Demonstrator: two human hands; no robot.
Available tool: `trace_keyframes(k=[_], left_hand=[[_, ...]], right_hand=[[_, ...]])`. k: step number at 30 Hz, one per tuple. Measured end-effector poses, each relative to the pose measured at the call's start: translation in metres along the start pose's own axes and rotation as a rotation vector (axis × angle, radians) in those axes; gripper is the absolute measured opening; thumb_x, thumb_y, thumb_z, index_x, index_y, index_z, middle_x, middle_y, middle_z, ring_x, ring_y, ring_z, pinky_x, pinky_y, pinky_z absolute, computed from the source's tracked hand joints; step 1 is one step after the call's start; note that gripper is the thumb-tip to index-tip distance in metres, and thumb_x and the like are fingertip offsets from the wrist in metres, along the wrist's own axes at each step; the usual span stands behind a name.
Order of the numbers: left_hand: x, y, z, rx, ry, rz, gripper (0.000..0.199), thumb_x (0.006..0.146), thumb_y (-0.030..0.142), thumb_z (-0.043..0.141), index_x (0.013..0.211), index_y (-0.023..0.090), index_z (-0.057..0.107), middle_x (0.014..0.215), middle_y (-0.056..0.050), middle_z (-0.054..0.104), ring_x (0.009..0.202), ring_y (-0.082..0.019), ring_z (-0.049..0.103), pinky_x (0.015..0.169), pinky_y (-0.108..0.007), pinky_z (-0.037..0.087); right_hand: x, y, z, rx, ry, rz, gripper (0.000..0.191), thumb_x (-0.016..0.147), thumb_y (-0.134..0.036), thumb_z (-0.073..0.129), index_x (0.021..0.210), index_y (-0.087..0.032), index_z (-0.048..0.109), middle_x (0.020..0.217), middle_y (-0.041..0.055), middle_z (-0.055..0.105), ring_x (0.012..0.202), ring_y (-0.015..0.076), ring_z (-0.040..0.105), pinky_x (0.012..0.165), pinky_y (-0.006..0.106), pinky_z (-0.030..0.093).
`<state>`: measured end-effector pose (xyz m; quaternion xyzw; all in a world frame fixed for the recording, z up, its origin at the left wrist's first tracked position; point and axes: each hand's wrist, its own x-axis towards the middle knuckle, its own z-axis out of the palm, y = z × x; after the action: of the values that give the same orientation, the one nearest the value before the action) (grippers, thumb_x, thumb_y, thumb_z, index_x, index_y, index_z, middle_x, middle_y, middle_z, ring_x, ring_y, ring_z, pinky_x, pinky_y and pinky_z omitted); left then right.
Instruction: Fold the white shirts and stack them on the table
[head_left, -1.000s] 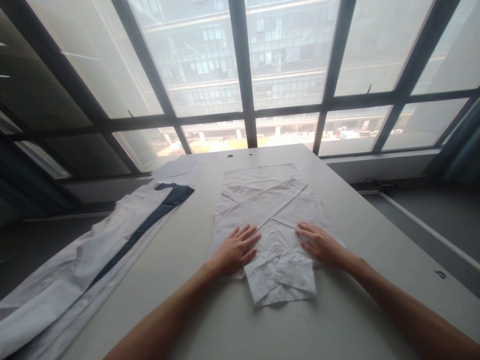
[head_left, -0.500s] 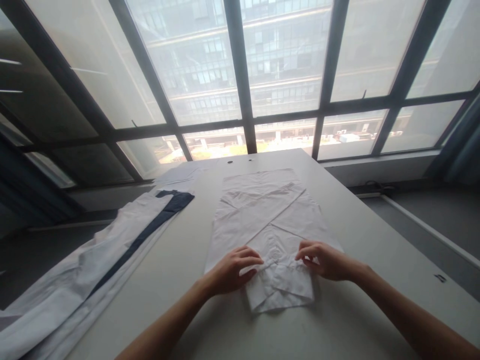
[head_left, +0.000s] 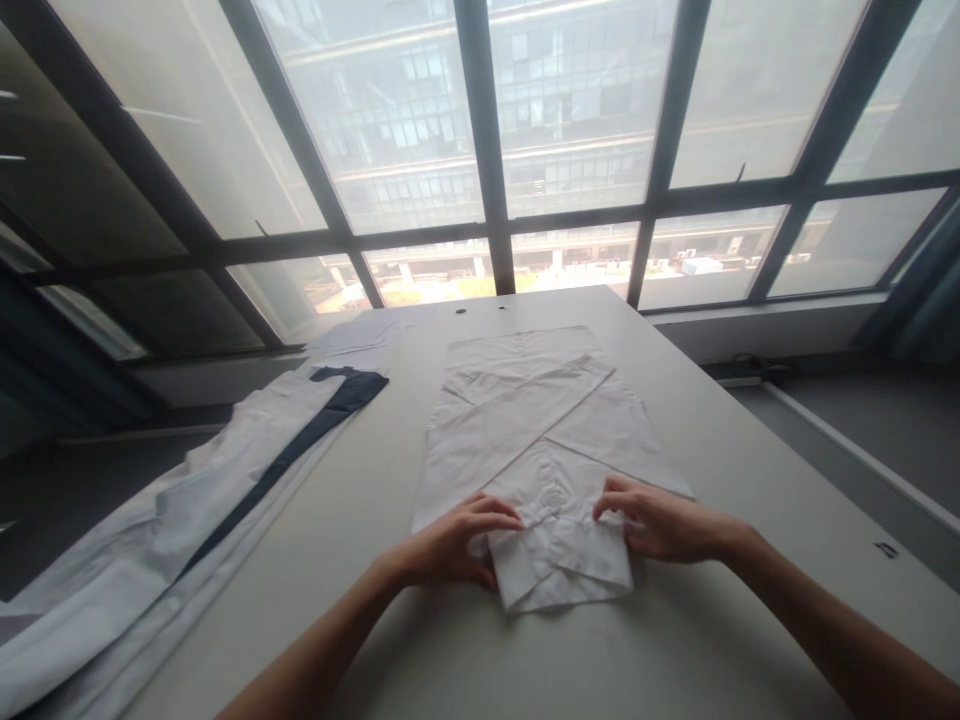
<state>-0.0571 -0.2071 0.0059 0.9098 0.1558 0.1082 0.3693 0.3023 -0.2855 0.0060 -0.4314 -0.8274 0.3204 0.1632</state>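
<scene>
A white garment (head_left: 525, 420) lies on the white table (head_left: 750, 560), its sleeves folded across it and its near end doubled into a narrow flap. At the left edge of that flap, my left hand (head_left: 469, 540) has its fingers on top and its thumb low beside the cloth, spread apart. My right hand (head_left: 649, 518) is at the flap's right edge, fingers curled over the fabric and thumb tucked at the side, partly hidden. The flap lies between both hands.
Along the table's left side lies a pile of white garments (head_left: 172, 510) with a dark blue one (head_left: 300, 445) among them. White sheets or cloths (head_left: 349, 335) are at the back left. Large windows (head_left: 570, 110) stand behind the table.
My left thumb has moved down and away from the left fingers, toward the flap's lower left side. The right hand has shifted only slightly. The view has tilted a little downward.
</scene>
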Motion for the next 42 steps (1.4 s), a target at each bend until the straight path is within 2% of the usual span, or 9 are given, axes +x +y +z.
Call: trace_keyframes(k=[11, 15, 20, 22, 27, 32, 34, 37, 42], left_hand=[[-0.001, -0.006, 0.006, -0.101, 0.124, 0.012, 0.030, 0.098, 0.038, 0.062, 0.122, 0.023, 0.072, 0.122, -0.014, 0.068, 0.112, -0.024, 0.063, 0.098, -0.035, 0.049], [0.000, -0.004, 0.005, -0.102, 0.236, -0.090, 0.032, 0.100, 0.043, 0.057, 0.100, 0.016, 0.075, 0.104, -0.011, 0.066, 0.089, -0.018, 0.063, 0.081, -0.027, 0.050], [0.002, -0.008, 0.007, -0.010, 0.318, -0.253, 0.048, 0.099, 0.048, 0.053, 0.066, 0.014, 0.060, 0.068, 0.001, 0.051, 0.062, -0.011, 0.044, 0.059, -0.022, 0.036], [0.003, -0.012, 0.010, -0.026, 0.329, -0.308, 0.047, 0.098, 0.049, 0.053, 0.067, 0.014, 0.058, 0.061, 0.004, 0.046, 0.060, -0.010, 0.041, 0.057, -0.022, 0.032], [0.005, -0.023, 0.017, -0.142, 0.422, -0.373, 0.033, 0.090, 0.049, 0.062, 0.096, 0.016, 0.061, 0.061, 0.006, 0.053, 0.054, -0.009, 0.044, 0.052, -0.020, 0.032], [0.008, -0.025, 0.024, -0.148, 0.500, -0.372, 0.070, 0.090, 0.037, 0.063, 0.150, 0.016, 0.036, 0.063, 0.009, 0.059, 0.052, -0.009, 0.047, 0.054, -0.019, 0.037], [0.008, -0.024, 0.025, -0.075, 0.498, -0.367, 0.061, 0.092, 0.033, 0.060, 0.148, 0.016, 0.044, 0.063, 0.008, 0.059, 0.052, -0.009, 0.047, 0.055, -0.020, 0.038], [0.008, -0.022, 0.024, 0.091, 0.467, -0.321, 0.029, 0.096, 0.030, 0.056, 0.116, 0.016, 0.072, 0.068, 0.002, 0.063, 0.060, -0.011, 0.054, 0.063, -0.022, 0.044], [0.011, -0.008, 0.021, 0.360, 0.515, -0.161, 0.033, 0.102, 0.028, 0.045, 0.112, 0.018, 0.074, 0.089, -0.008, 0.068, 0.080, -0.019, 0.062, 0.080, -0.032, 0.051]], right_hand=[[0.004, -0.004, -0.002, 0.204, -0.034, -0.001, 0.025, 0.084, -0.036, 0.072, 0.106, -0.024, 0.075, 0.109, 0.0068, 0.061, 0.093, 0.0193, 0.060, 0.081, 0.029, 0.050], [0.006, 0.005, -0.003, 0.230, 0.045, -0.011, 0.023, 0.090, -0.040, 0.066, 0.100, -0.022, 0.076, 0.098, 0.0065, 0.066, 0.088, 0.0191, 0.059, 0.082, 0.031, 0.048], [0.012, 0.021, 0.004, 0.162, 0.242, 0.069, 0.033, 0.093, -0.045, 0.061, 0.076, -0.019, 0.070, 0.072, 0.0019, 0.062, 0.070, 0.0165, 0.054, 0.066, 0.028, 0.045], [0.015, 0.027, 0.008, 0.135, 0.360, 0.112, 0.032, 0.093, -0.046, 0.060, 0.080, -0.019, 0.070, 0.069, 0.0012, 0.063, 0.065, 0.0160, 0.053, 0.063, 0.028, 0.044], [0.022, 0.035, 0.019, 0.159, 0.510, 0.174, 0.048, 0.090, -0.043, 0.062, 0.130, -0.017, 0.062, 0.074, 0.0009, 0.069, 0.062, 0.0159, 0.057, 0.063, 0.029, 0.046], [0.027, 0.033, 0.029, 0.118, 0.574, 0.225, 0.046, 0.088, -0.040, 0.061, 0.128, -0.017, 0.063, 0.072, 0.0003, 0.069, 0.062, 0.0164, 0.059, 0.063, 0.029, 0.047], [0.028, 0.034, 0.032, 0.078, 0.569, 0.267, 0.037, 0.088, -0.040, 0.061, 0.116, -0.018, 0.069, 0.070, 0.0008, 0.068, 0.060, 0.0168, 0.060, 0.061, 0.029, 0.047], [0.028, 0.035, 0.033, -0.007, 0.559, 0.313, 0.029, 0.089, -0.040, 0.059, 0.103, -0.018, 0.072, 0.069, 0.0024, 0.069, 0.059, 0.0185, 0.061, 0.062, 0.032, 0.048], [0.027, 0.023, 0.027, -0.135, 0.763, 0.178, 0.031, 0.098, -0.028, 0.043, 0.110, -0.017, 0.070, 0.101, 0.0124, 0.073, 0.091, 0.0253, 0.067, 0.086, 0.040, 0.052]])
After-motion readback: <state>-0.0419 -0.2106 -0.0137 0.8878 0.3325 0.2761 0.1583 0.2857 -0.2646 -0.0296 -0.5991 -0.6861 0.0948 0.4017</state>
